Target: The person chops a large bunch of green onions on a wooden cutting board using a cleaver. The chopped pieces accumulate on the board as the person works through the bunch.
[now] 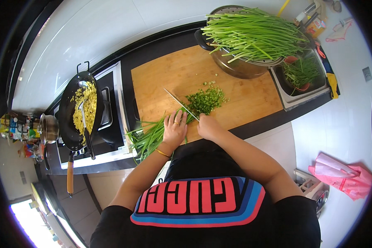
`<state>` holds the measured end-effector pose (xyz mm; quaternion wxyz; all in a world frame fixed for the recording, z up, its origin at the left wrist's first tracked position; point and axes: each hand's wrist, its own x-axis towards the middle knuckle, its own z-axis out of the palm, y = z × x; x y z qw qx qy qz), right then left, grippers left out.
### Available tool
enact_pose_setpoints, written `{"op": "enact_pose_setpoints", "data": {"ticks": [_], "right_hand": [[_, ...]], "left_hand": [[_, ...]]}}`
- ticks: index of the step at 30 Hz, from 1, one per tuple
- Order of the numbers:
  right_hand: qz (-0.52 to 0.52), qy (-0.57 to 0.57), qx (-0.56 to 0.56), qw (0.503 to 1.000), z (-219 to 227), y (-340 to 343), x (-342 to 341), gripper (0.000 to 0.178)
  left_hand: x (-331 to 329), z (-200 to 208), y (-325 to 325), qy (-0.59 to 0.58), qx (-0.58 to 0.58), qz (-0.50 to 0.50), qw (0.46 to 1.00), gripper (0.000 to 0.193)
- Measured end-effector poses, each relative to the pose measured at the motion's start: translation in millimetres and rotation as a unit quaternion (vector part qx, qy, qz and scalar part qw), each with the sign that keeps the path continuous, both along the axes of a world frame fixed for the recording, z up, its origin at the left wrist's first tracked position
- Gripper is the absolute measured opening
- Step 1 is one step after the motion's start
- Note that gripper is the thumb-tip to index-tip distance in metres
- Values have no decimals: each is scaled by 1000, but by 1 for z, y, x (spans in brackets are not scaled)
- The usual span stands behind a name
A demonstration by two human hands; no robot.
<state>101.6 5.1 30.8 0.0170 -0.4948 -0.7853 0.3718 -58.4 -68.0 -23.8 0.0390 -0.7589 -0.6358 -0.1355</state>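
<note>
Head view, looking down on a kitchen counter. Left hand point(175, 127): fingers bent and drawn together over a bunch of chives point(149, 138), pressing it to the front edge of a wooden cutting board point(161, 74). Ring on one finger, yellow bracelet point(162, 153) at the wrist. Leaves trail off leftward over the counter edge toward the gas stove point(113, 133).

Right hand point(207, 126): closed in a fist round the handle of a kitchen knife point(180, 103), handle mostly hidden. Blade slants up and left, seen nearly edge-on, between left fingertips and a pile of chopped chives point(206, 101). Contact of edge with leaves: cannot tell. Few pale bits scattered behind the pile.

Board's right rear: wide steel pot point(244, 69), large bundle of uncut chives point(252, 35) laid across its top. Right of that, steel sink point(308, 99) with more greens point(299, 73) in a red basket point(304, 87).

Far left, on the stove: black wok point(70, 136) with crumbled yellow scrambled egg point(89, 91); spatula point(85, 122) rests inside, head in the egg, black handle over the near rim. Small steel saucepan point(49, 127) just beside the wok.
</note>
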Motion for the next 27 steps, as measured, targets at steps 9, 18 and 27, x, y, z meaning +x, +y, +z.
{"op": "enact_pose_setpoints", "data": {"ticks": [9,18,27], "right_hand": [[-100,40,-121,987,21,9,10,20],[-51,9,6,999,42,-25,26,20],[-61,-26,-14,998,50,-43,33,19]], "left_hand": [[3,8,1,-8,29,18,999,48],[3,-1,0,-19,35,4,999,51],[3,0,-1,-47,2,16,999,53]]}}
